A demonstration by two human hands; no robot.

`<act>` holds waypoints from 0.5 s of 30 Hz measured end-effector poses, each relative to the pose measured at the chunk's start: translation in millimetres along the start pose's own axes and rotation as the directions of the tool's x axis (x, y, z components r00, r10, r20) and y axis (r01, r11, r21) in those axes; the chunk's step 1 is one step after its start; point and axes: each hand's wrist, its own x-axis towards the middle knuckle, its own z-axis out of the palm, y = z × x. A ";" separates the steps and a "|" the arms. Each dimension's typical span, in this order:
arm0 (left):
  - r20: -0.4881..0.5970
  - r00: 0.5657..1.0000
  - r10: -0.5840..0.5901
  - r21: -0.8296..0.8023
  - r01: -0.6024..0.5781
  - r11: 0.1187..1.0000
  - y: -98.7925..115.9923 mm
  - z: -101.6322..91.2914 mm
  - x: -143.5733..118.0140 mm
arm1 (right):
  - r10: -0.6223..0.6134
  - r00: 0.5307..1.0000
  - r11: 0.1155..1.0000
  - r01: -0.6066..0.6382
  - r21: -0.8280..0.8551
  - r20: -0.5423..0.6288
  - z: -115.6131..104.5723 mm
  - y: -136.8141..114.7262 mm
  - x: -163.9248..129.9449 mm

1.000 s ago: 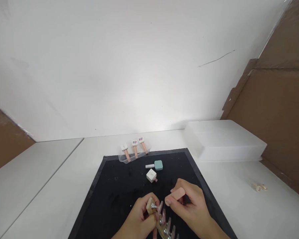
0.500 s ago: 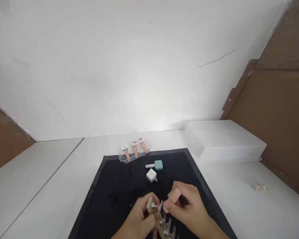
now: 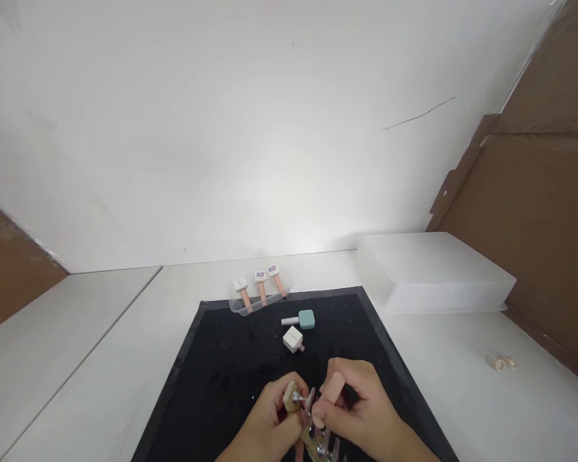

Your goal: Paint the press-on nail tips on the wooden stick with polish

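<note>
My left hand [image 3: 264,423] grips a wooden holder [image 3: 293,398] that carries several pink nail tips on metal clips, low over the black mat [image 3: 221,372]. My right hand [image 3: 361,414] holds a peach buffer block [image 3: 328,396] and presses its lower end against a pink nail tip [image 3: 309,401] at the top of the holder. Both hands touch at the bottom middle of the view.
On the mat lie a white-capped bottle [image 3: 293,339] and a teal-capped bottle [image 3: 302,319]. A clear tray with three peach bottles [image 3: 260,292] sits at the mat's far edge. A white plastic box [image 3: 433,273] stands at right, small beige bits [image 3: 501,362] beyond it.
My right hand has moved left and down, tilting the buffer block from nearly flat to steep and bringing it onto the nail tip. The left hand stays put.
</note>
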 end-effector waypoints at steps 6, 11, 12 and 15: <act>-0.005 1.000 -0.017 0.015 0.017 1.000 -0.1 -1.5 -1.2 | -0.063 0.987 0.986 0.039 -0.160 -0.146 -0.1 -1.3 3.4; -0.009 1.000 -0.001 0.025 0.002 1.000 -1.7 -2.6 -1.6 | -0.080 0.980 0.994 0.064 -0.092 -0.185 -0.8 -2.5 2.5; -0.007 1.000 0.001 0.024 -0.001 1.000 -1.8 -2.6 -1.5 | -0.077 0.984 0.996 0.069 -0.055 -0.158 -0.8 -2.4 1.8; -0.007 1.000 0.001 0.031 -0.001 1.000 -1.1 -1.8 -1.1 | -0.050 0.997 0.999 0.050 -0.003 -0.057 -0.4 -0.8 -0.1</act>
